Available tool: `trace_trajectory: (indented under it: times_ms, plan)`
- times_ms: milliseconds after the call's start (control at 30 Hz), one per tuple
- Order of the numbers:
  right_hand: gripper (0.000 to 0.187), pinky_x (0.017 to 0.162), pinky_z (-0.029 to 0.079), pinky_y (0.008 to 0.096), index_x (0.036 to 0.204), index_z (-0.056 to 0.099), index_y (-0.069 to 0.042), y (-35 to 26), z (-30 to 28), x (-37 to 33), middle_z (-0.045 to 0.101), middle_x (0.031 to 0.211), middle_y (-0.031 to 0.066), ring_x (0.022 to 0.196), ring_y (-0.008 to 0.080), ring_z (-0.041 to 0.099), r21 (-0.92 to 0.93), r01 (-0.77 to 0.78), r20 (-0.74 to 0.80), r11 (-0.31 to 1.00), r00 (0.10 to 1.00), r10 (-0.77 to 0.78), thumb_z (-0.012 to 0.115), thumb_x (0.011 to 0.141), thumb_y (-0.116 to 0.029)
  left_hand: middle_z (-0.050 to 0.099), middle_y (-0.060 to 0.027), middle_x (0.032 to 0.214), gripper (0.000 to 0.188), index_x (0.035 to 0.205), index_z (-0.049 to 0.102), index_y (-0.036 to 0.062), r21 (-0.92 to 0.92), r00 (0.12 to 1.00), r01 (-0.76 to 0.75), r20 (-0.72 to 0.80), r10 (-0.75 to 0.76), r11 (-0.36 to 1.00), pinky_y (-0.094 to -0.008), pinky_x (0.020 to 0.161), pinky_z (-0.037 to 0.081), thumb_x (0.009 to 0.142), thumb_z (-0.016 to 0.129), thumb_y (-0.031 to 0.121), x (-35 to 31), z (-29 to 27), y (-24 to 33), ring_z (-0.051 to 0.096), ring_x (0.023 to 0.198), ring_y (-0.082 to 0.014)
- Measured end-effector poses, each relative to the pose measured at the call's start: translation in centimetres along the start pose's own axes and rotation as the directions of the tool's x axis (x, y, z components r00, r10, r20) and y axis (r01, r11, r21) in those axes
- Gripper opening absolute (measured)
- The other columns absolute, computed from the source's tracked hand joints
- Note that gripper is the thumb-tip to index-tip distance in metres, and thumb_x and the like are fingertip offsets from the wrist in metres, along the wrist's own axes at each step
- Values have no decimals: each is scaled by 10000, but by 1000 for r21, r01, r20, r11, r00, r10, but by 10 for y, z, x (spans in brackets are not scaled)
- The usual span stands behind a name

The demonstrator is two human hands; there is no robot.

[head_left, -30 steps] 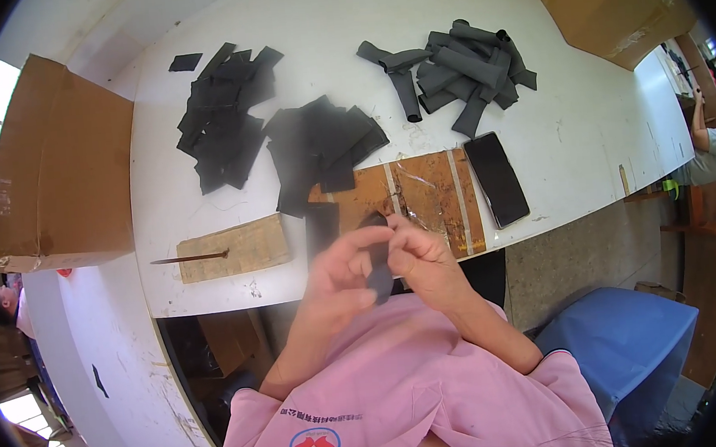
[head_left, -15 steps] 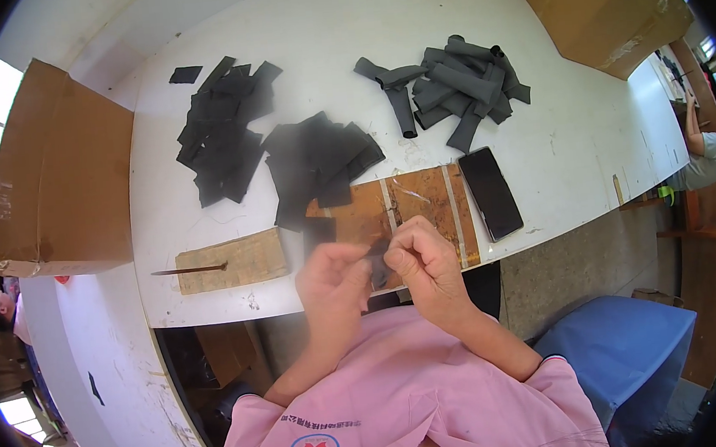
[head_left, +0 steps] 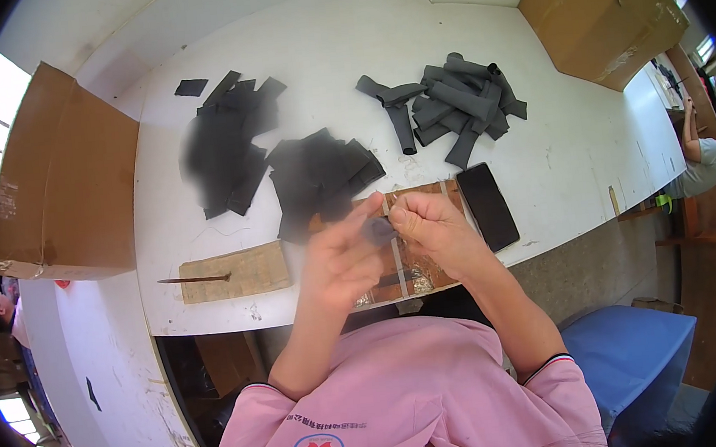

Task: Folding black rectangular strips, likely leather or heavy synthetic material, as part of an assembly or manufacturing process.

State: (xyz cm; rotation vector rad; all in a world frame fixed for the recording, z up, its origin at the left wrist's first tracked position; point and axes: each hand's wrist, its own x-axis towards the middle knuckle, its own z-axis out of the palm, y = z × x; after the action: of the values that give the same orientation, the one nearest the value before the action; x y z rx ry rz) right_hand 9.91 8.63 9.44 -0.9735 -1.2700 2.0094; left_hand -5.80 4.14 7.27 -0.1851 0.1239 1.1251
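My right hand [head_left: 437, 232] pinches a small dark grey fabric piece [head_left: 382, 230] between thumb and fingers. Beside it, my left hand [head_left: 342, 255] has its fingers stretched out and apart, close to the fabric's left side; blur hides whether they touch it. Both hands are above a brown board with pale tape strips [head_left: 431, 278] at the table's near edge. Flat dark fabric pieces [head_left: 315, 176] lie just beyond my left hand, with another flat pile [head_left: 228, 154] to their left. Rolled dark fabric tubes [head_left: 462, 104] are heaped at the far right.
A black phone [head_left: 487, 204] lies right of the board. Left of it, a metal spike [head_left: 197, 278] rests over a tan cardboard strip [head_left: 252, 277]. Cardboard boxes stand at the left [head_left: 64, 172] and far right [head_left: 604, 15]. A blue-covered object [head_left: 629, 353] is at the lower right.
Both hands have risen a little farther over the board. The left hand's fingers have opened away from the fabric piece, while the right hand keeps pinching it.
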Motion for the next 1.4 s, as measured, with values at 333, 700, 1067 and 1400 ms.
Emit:
trace_trajectory:
  times_ms: [333, 700, 1067, 1400]
  plan:
    - [232, 429, 244, 160, 701, 460, -86, 1, 6, 22, 367, 602, -62, 489, 26, 307, -37, 96, 66, 995, 993, -94, 500, 859, -252, 554, -88, 767, 226, 1007, 525, 15, -93, 968, 11, -249, -34, 996, -158, 300, 257, 788, 481, 51, 20, 11, 24, 345, 377, -52]
    - [241, 441, 276, 176, 689, 479, -74, -7, 10, 18, 393, 565, -53, 487, 27, 334, -90, 176, 69, 980, 983, -170, 514, 849, -250, 568, -87, 764, 176, 933, 505, -49, -242, 971, -39, -237, -20, 969, -174, 301, 252, 807, 413, 32, 13, 25, 17, 327, 308, -40]
    - [244, 456, 312, 185, 693, 497, -81, 43, -16, 15, 426, 589, -34, 528, 44, 397, 162, -40, 100, 986, 995, 24, 556, 823, -280, 567, -62, 672, 173, 942, 516, -39, 83, 930, -140, -331, 160, 987, -171, 333, 248, 834, 404, 36, 2, -30, 2, 308, 319, -40]
    - [230, 474, 323, 169, 683, 481, -68, 51, -18, 22, 428, 650, -40, 541, 34, 396, 103, 76, 204, 992, 974, -95, 534, 835, -232, 563, -63, 772, 322, 1072, 406, 0, 789, 879, -314, 31, 476, 528, -155, 425, 302, 810, 556, 113, -11, -25, -20, 394, 463, -41]
